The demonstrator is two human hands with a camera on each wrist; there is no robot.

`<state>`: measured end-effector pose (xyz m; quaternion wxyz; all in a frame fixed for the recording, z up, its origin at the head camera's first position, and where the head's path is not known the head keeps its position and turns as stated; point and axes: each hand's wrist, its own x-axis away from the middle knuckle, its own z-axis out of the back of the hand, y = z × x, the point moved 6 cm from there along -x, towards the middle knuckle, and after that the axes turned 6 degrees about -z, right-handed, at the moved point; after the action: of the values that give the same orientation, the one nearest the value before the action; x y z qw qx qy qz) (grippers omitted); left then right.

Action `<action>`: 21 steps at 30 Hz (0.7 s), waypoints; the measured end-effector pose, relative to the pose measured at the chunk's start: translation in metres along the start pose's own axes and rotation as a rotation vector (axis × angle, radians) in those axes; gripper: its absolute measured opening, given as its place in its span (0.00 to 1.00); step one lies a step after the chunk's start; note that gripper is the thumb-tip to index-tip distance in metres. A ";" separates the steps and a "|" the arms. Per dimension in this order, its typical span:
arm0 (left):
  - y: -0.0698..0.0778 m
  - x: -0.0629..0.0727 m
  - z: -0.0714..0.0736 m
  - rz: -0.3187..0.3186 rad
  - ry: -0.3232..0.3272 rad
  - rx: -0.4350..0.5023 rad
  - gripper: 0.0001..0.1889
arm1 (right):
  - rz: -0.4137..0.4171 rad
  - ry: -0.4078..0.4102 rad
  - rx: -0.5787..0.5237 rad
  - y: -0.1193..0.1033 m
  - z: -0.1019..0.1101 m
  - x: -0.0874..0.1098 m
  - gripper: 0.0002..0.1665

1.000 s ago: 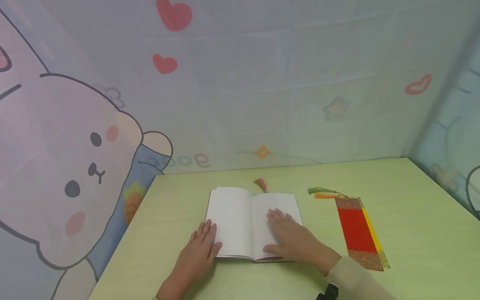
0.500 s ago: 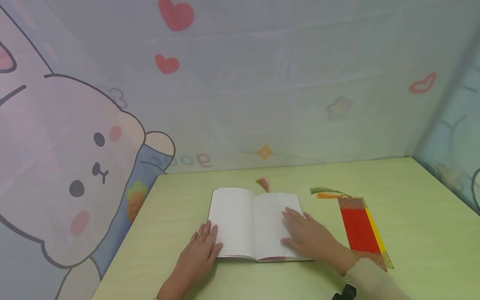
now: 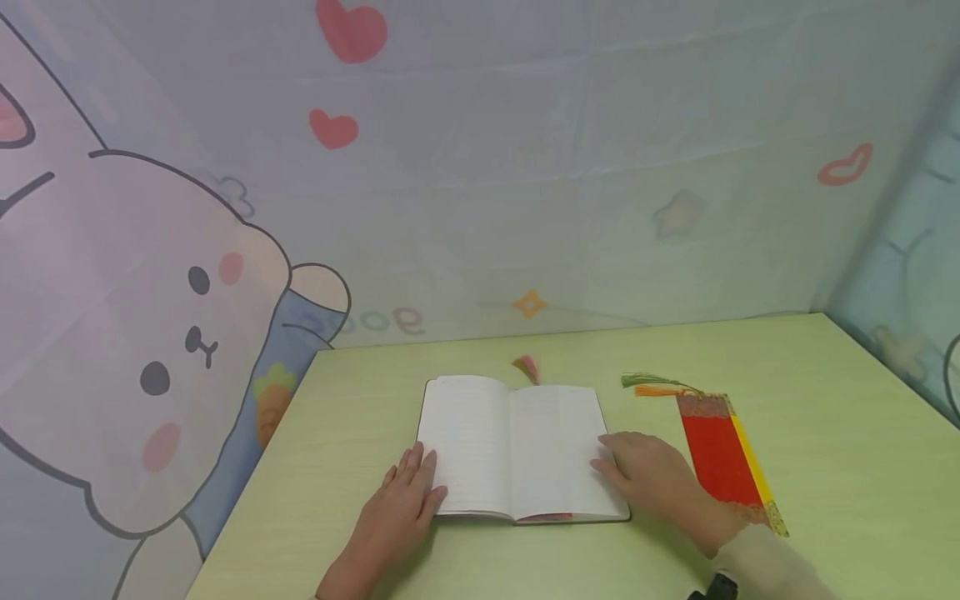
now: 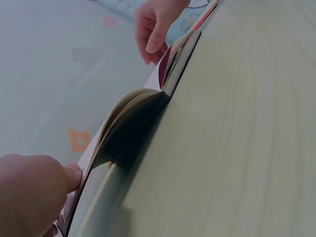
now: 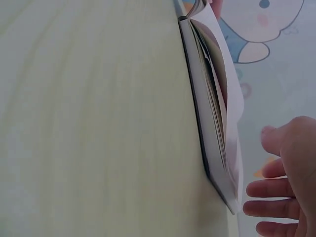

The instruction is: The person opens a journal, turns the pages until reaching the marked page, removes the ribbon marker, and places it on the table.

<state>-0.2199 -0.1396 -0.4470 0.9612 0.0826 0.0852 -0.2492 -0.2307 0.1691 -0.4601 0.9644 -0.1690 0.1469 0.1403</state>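
Note:
An open notebook (image 3: pixel 468 442) with white pages lies on the table. My left hand (image 3: pixel 395 512) rests along its left edge, fingers extended over the page; in the left wrist view the thumb (image 4: pixel 73 177) touches the page edge. Beside the right edge is my right hand (image 3: pixel 652 479). In the right wrist view its loosely bent fingers (image 5: pixel 271 187) stand apart from the pages and hold nothing. A pink tassel (image 3: pixel 527 368) sticks out above the spine. Something dark red (image 4: pixel 164 69) shows between the right-hand pages; most of it is hidden.
Right of the notebook lie a red bookmark (image 3: pixel 720 458) and a yellow bookmark (image 3: pixel 741 446), overlapping, with green and orange tassels (image 3: pixel 656 391) at their far end. A printed cloth backdrop (image 3: pixel 480 208) rises behind the pale green table (image 3: pixel 840 400).
My right hand has slid rightward across the right page, from its middle to beyond its outer edge, uncovering the page. My left hand has stayed at the left edge.

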 end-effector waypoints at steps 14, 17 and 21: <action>-0.001 0.001 -0.003 0.012 -0.029 0.000 0.28 | 0.106 -0.112 0.022 0.011 -0.008 0.012 0.33; -0.001 0.001 -0.003 0.010 -0.025 -0.003 0.28 | 0.116 -0.131 0.020 0.011 -0.010 0.013 0.32; -0.001 0.001 -0.003 0.008 -0.023 -0.005 0.28 | 0.122 -0.127 0.013 0.011 -0.011 0.014 0.32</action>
<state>-0.2201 -0.1398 -0.4506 0.9633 0.0774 0.0743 -0.2462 -0.2246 0.1782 -0.4778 0.9626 -0.1441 0.0964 0.2083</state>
